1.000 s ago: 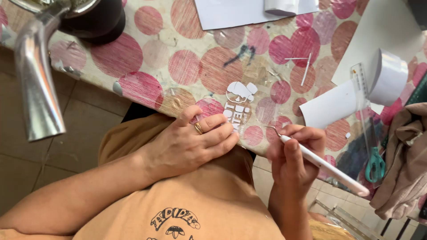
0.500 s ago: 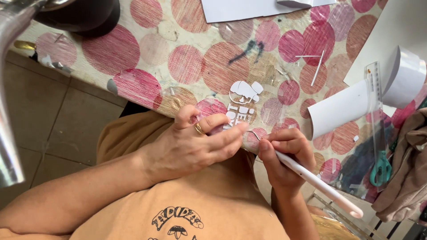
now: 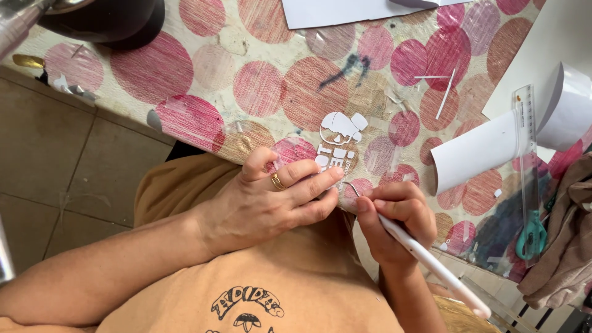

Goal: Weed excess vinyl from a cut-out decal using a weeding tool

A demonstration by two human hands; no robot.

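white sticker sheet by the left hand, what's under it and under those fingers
The white cut-out sticker lies on the tablecloth with red circles. The left hand presses its near edge, hiding that part. The right hand holds a white tool beside it.

I see open tabletop (image 3: 259, 86) beyond my hands; a curled paper roll (image 3: 478, 151) and ruler (image 3: 525, 142) crowd the right.
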